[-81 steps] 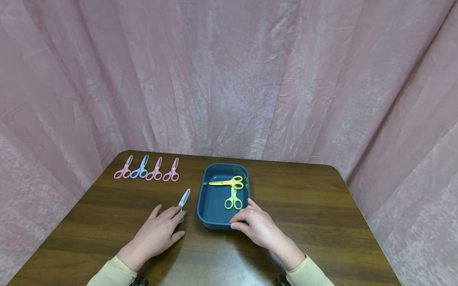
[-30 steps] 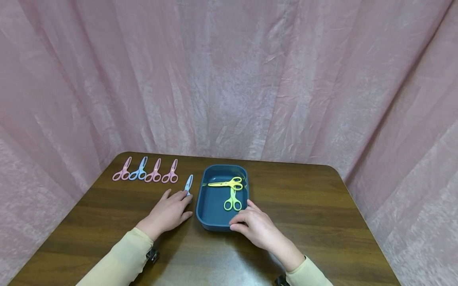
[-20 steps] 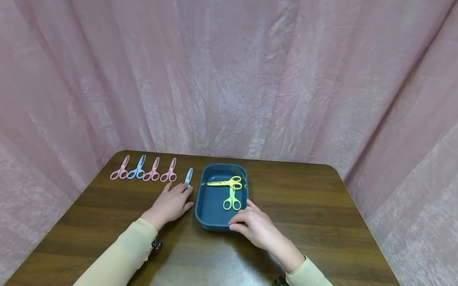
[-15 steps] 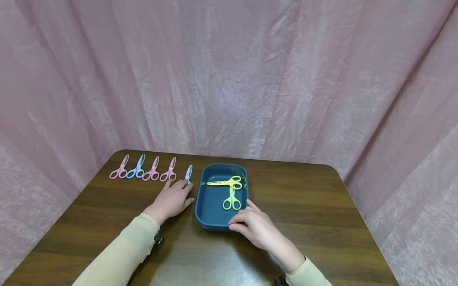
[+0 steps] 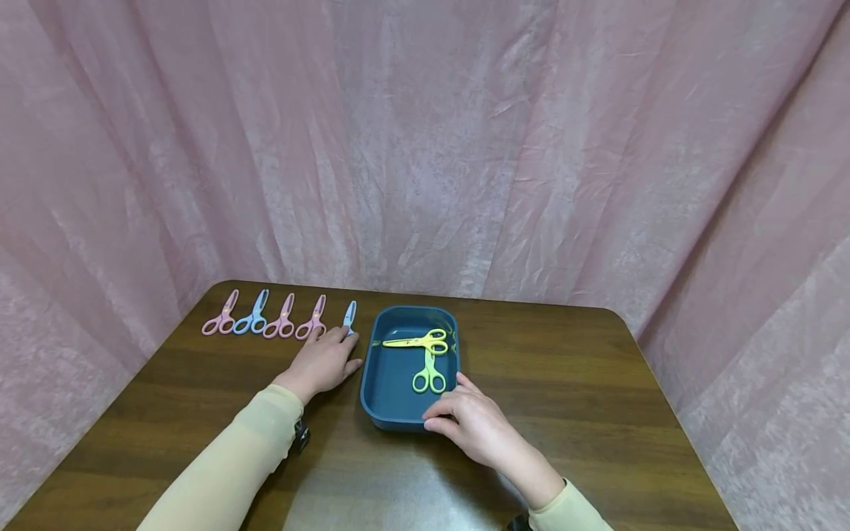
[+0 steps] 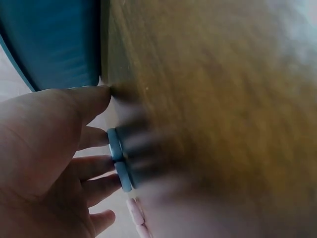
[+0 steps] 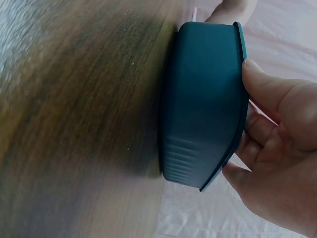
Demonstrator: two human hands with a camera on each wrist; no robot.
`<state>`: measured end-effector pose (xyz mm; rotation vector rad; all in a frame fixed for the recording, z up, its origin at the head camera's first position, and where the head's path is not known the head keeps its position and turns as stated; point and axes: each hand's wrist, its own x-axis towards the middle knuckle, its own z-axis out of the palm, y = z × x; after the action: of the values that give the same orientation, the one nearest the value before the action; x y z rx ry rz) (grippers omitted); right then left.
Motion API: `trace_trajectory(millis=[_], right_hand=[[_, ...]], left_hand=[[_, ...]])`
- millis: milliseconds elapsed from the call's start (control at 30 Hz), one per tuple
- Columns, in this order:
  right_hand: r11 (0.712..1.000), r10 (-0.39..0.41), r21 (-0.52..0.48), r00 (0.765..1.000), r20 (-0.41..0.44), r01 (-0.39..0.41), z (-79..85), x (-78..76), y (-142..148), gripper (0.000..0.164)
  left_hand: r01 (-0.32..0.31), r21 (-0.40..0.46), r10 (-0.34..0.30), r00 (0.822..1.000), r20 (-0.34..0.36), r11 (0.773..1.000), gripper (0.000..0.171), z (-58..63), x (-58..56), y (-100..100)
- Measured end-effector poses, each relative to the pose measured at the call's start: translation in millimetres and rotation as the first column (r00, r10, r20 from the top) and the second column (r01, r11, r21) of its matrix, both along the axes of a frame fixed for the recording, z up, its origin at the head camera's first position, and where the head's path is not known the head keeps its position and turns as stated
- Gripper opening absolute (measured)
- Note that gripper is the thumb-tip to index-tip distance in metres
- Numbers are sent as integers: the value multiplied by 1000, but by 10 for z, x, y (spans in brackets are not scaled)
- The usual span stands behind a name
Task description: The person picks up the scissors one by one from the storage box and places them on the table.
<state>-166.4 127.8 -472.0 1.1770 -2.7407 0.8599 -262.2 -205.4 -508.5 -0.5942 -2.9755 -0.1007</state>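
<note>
In the head view my left hand [image 5: 321, 363] lies over the handles of light blue scissors [image 5: 350, 314], fingers reaching forward; only the blades show beyond the fingertips. From the left wrist, fingertips touch the blue handle loops [image 6: 115, 145], which lie flat on the table. My right hand [image 5: 474, 424] holds the near right corner of a dark blue plastic tray [image 5: 392, 405], with thumb and curled fingers at its rim. Inside the tray, yellow scissors [image 5: 417, 341] lie across yellow-green scissors [image 5: 429, 374].
Left of my left hand stand in a row pink scissors [image 5: 220, 316], blue scissors [image 5: 251, 316], more pink scissors [image 5: 279, 321] and another pink pair [image 5: 311, 322], blades pointing away. The wooden table [image 5: 564, 383] ends at a pink curtain [image 5: 425, 147].
My left hand has slid the light blue scissors away from me, up beside the row of scissors, turning them slightly more upright. My right hand has stayed at the tray's corner.
</note>
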Motion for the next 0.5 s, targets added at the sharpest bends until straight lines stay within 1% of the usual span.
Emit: trace_trajectory(millis=[133,333,500], right_hand=[[1000,0,-1,1000,-3,0,-5,-2,-7,5],[1000,2,-5,1000,-2,-2,1,4,-10,5],[1000,11,-18,1000,-19,-11,-3,3,5,5]], left_hand=[[-12,-1,12,1000,12,1000,57,7,-23,-10],[-28,-3,28,999,31,1000,60,4,-26,-17],[-37,-3,37,998,48,999,62,3,-35,-10]])
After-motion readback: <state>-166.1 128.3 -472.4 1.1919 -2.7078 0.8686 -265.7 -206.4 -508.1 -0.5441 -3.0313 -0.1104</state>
